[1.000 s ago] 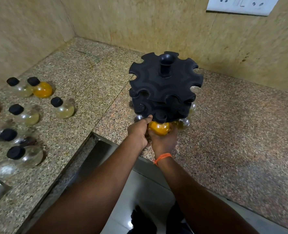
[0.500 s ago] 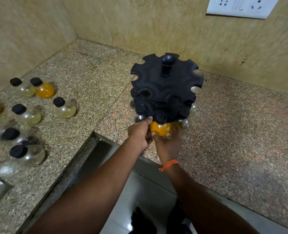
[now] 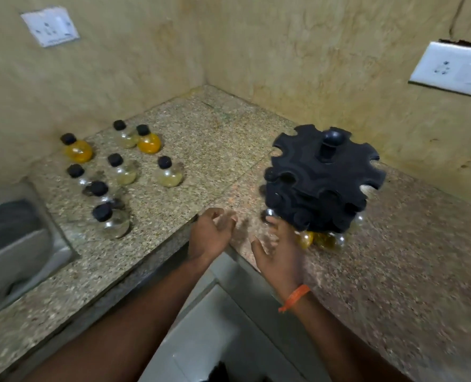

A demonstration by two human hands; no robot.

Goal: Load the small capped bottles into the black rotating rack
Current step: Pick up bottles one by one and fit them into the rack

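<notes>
The black rotating rack point(image 3: 325, 186) stands on the granite counter at the right, with several small round bottles hanging in its lower tier, among them an orange bottle point(image 3: 306, 239) at the front. My right hand point(image 3: 277, 249) is beside the rack's lower left edge, fingers spread and holding nothing. My left hand point(image 3: 211, 232) hovers over the counter's inner corner, fingers loosely curled, holding nothing. Several loose black-capped bottles stand on the counter to the left: an orange one point(image 3: 77, 150), another orange one point(image 3: 148, 142), a clear one point(image 3: 169, 175) and a clear one point(image 3: 113, 223) nearest me.
A steel sink point(image 3: 16, 244) lies at the far left edge. The counter point(image 3: 394, 271) forms an L around a cut-out where I stand. Tiled walls close the back, with a socket plate point(image 3: 49, 26) at left and another socket plate point(image 3: 455, 68) at right.
Both hands have let go of the orange bottle in the rack's lower tier and drawn back leftwards. The view has swung left and up, bringing the loose bottles nearer the middle.
</notes>
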